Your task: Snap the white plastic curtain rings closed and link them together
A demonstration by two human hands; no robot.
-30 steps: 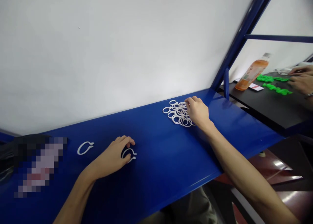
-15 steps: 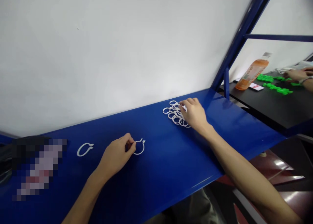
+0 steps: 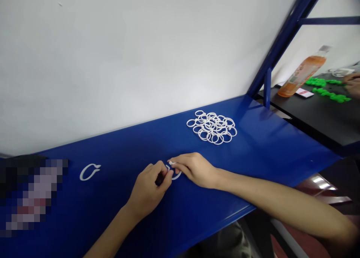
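Over the middle of the blue tabletop point(image 3: 168, 138), both hands meet at one white plastic ring point(image 3: 176, 176). My left hand point(image 3: 152, 185) pinches its left side, close to the gap between its ends. From the right, my right hand point(image 3: 197, 170) grips the same ring near its other end, with a small white tip showing at the fingertips. Fingers cover much of the ring. Farther left lies a single open white ring point(image 3: 90, 172), its two ends apart. A pile of white rings point(image 3: 212, 126) sits toward the back right, away from both hands.
A white wall point(image 3: 126, 55) rises behind the table, and a blue metal post point(image 3: 284, 44) slants up at the right. Beyond it, a dark table holds an orange drink bottle point(image 3: 302, 76), a phone, green pieces point(image 3: 332, 95) and another person's hand point(image 3: 353, 85). A blurred-out item lies far left.
My right hand has left the pile of rings and come down and left to the ring in my left hand. My left hand has shifted slightly right. The view has tilted a little.
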